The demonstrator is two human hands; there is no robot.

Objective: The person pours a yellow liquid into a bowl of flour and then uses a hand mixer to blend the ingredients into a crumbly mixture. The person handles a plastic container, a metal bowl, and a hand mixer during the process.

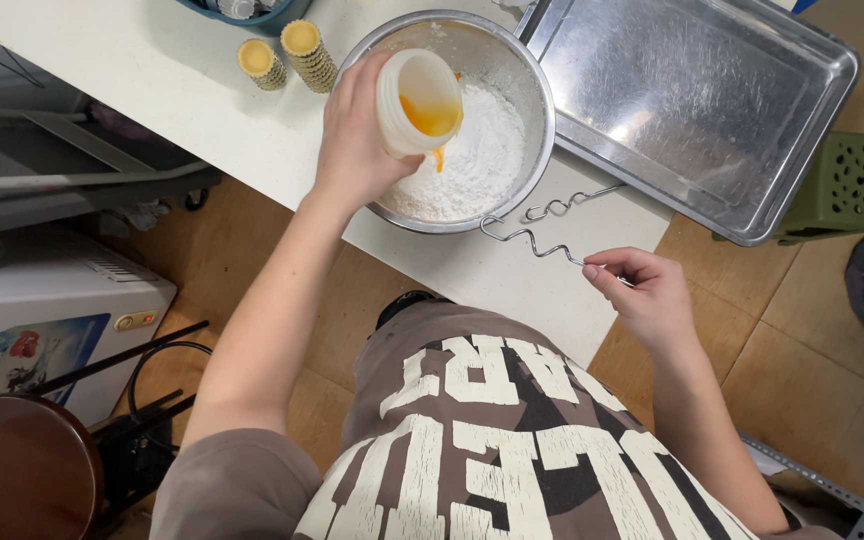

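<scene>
Nearest, right hand (647, 295) at bench (152, 70) edge, fingers pinched on wire dough hook (542, 235). Beyond, left hand (352, 140) wrapped round tilted plastic cup (417, 100), pouring yellow liquid into steel bowl (542, 110) of white flour (477, 165). Pour under way, cup part full; emptying it likely needs more tilt. Farther, bare metal tray (692, 110).

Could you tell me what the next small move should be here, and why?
Probably keep the left hand tipping the white cup until it drains: orange liquid remains inside and drips onto the flour in the steel bowl. The right hand holds the wire hook ready.
</scene>
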